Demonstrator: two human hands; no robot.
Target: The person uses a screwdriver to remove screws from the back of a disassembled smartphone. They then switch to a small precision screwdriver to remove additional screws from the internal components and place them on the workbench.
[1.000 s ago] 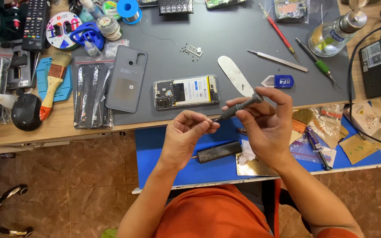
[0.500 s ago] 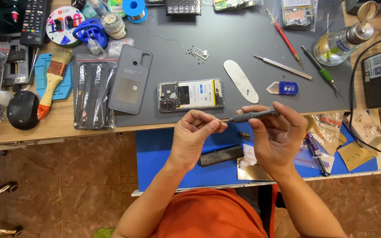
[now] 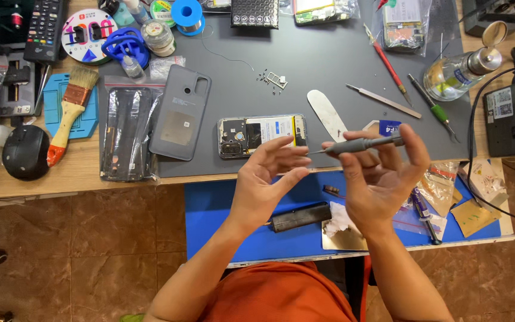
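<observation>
A wooden bench (image 3: 90,173) is carrying a grey mat (image 3: 305,65) crowded with repair gear, and a blue tray (image 3: 222,209) is sticking out below its front edge over a brown tiled floor. The right hand (image 3: 379,179) is gripping a grey screwdriver (image 3: 359,145) between thumb and fingers, holding it nearly level with the tip pointing left. The left hand (image 3: 266,182) is hanging open, fingers spread and grasping nothing, with its fingertips just beside the screwdriver tip. Both hands are hovering over the bench's front edge. Just behind them an opened phone (image 3: 261,135) is lying on the mat, its insides facing up. To its left a grey back cover (image 3: 181,113) is lying flat, and beside that a dark part in a clear bag (image 3: 127,134). A white spudger (image 3: 326,113) is lying right of the phone, with tiny screws and a small tray (image 3: 274,79) further back. A paintbrush (image 3: 71,113) and a black round thing (image 3: 25,152) are sitting at the left end. A black bar (image 3: 299,216) is resting on the blue tray under the hands.
</observation>
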